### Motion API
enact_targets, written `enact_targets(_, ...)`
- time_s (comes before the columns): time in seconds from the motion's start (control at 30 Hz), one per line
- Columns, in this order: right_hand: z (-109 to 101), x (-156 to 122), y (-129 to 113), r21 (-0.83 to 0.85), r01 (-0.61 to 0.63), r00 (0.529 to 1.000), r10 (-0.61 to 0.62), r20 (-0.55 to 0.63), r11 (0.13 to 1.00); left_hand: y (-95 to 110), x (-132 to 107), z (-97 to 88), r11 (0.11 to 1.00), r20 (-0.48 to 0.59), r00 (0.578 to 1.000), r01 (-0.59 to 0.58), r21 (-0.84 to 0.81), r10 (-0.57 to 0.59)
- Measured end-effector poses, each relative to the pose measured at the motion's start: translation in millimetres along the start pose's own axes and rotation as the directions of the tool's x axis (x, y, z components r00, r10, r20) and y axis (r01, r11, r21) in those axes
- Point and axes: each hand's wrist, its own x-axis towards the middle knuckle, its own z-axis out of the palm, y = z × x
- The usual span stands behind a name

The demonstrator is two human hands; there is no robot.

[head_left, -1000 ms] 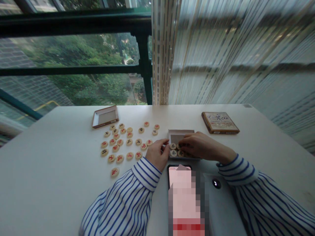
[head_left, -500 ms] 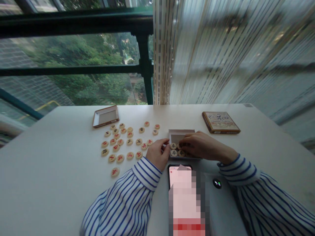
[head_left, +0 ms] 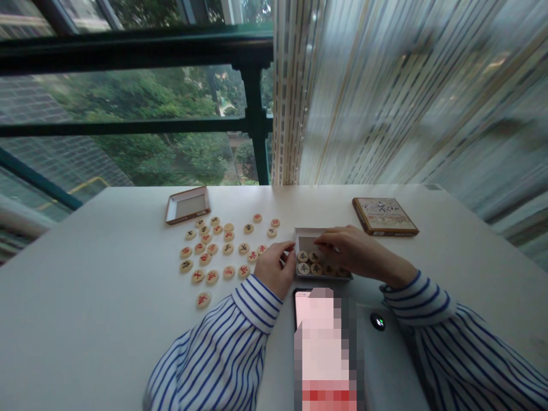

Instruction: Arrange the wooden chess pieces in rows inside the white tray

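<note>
A small open box (head_left: 302, 242) with pale walls stands in front of me, holding several round xiangqi pieces (head_left: 303, 268) with black characters in its near part. My left hand (head_left: 276, 268) has its fingers curled at the box's left wall, thumb and forefinger gripping the edge. Over the box reaches my right hand (head_left: 359, 254), palm down, its fingers stretched toward the bare far part of the interior. No piece shows at its fingertips. That hand hides part of the box's right side. Loose xiangqi pieces (head_left: 228, 272), red and black, lie scattered left of the box.
An upturned box lid (head_left: 188, 204) lies at the back left. A closed printed box (head_left: 385, 216) is at the back right. Nearest me are a phone (head_left: 302, 308), partly pixelated, and a pale device (head_left: 385, 359) with a lit round display. Window and curtain border the white table (head_left: 107, 285).
My right hand's fingers have drawn back slightly, uncovering a black piece in the box's second row. My left hand stays at the box. The view has shifted slightly.
</note>
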Motion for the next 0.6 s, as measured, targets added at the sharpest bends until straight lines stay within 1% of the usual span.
enact_targets(0.17, -2, -1, -4, 0.01, 0.009, 1.0, -0.009, -0.024, 1.0, 3, 1, -4.0, 0.999, -0.038, 0.998, -0.054, 0.011, 0.054)
enact_targets(0.33, -4, 0, -9, -0.005, 0.019, 0.999, -0.019, -0.049, 1.0, 6, 5, -12.1, 0.997, -0.076, 0.994, -0.078, -0.018, 0.076)
enact_targets(0.47, -7, 0, -15, 0.012, 0.04, 0.996, -0.039, -0.079, 0.999, 9, 7, -21.4, 0.996, -0.092, 0.993, -0.074, -0.046, 0.069)
enact_targets(0.6, -8, 1, -20, 0.021, 0.018, 0.993, -0.015, -0.119, 1.0, 8, 5, -35.4, 0.997, -0.098, 0.993, -0.07, -0.028, 0.066)
